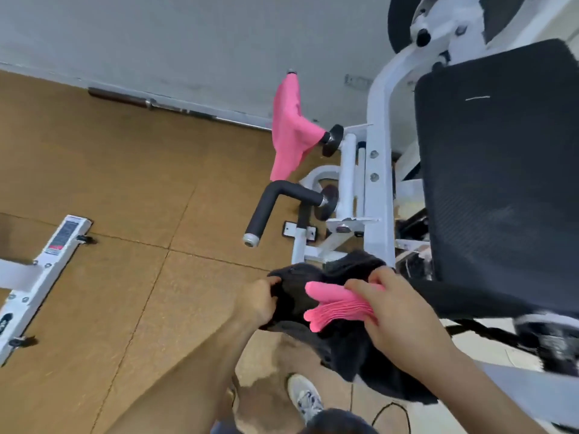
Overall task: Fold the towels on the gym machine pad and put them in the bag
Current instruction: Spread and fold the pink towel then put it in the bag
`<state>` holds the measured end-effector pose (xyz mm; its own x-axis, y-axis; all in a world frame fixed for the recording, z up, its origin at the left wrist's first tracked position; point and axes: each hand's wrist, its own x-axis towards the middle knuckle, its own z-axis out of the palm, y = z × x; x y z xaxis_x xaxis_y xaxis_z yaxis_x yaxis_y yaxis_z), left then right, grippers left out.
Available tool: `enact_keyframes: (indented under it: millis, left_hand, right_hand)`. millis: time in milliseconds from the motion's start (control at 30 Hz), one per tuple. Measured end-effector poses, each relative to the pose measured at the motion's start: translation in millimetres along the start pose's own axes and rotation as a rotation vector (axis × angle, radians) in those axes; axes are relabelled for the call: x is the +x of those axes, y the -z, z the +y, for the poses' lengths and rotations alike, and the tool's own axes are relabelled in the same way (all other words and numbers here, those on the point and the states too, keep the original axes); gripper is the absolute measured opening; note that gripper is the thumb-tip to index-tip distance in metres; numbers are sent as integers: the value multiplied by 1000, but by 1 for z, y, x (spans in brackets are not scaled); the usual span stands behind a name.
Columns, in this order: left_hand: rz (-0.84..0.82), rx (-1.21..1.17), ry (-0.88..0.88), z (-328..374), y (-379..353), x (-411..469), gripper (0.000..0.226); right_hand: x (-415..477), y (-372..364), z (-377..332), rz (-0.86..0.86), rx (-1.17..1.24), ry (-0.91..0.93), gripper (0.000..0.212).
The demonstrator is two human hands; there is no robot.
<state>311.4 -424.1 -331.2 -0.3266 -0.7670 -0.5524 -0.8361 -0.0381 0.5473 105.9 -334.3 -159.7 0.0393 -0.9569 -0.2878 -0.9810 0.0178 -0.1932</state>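
A folded pink towel (336,306) is gripped by my right hand (398,317) just over the mouth of a black bag (341,349). My left hand (258,303) grips the bag's left rim and holds it open. A second pink towel (289,130) hangs draped over the upper handle of the white gym machine (380,158). The machine's black pad (501,183) is at the right with nothing on it.
A bare black foam handle (266,211) juts out below the draped towel. A white machine frame (40,270) lies at the left on the brown floor. A barbell (150,103) rests along the wall. My white shoe (305,397) is below the bag.
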Motion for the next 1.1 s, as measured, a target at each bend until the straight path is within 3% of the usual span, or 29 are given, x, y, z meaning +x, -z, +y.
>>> enact_keyframes:
  millis: [133, 267, 367, 500, 567, 767, 867, 967, 1100]
  left_hand:
    - [-120, -201, -135, 4, 23, -1, 64]
    - [-188, -253, -239, 20, 56, -12, 87]
    - [-274, -307, -271, 30, 73, -22, 99]
    - [-291, -375, -291, 42, 88, -25, 97]
    - [-259, -350, -304, 43, 90, -26, 97]
    - [-112, -458, -277, 43, 97, -41, 87]
    - [-17, -396, -260, 47, 102, -49, 69]
    - [-14, -421, -190, 59, 106, -53, 61]
    - [37, -479, -217, 77, 110, -60, 63]
  right_hand:
    - [17, 0, -24, -43, -179, -66, 52]
    - [31, -9, -31, 70, -222, -179, 33]
    - [31, -27, -32, 96, -253, -164, 47]
    - [38, -28, -46, 181, -184, -81, 26]
    - [43, -22, -52, 222, -142, -6, 32]
    - [38, -25, -50, 159, -113, 406, 27]
    - [43, -34, -28, 76, -180, 299, 17]
    - [46, -34, -8, -8, -174, 198, 34]
    - [52, -25, -14, 116, 38, 246, 22]
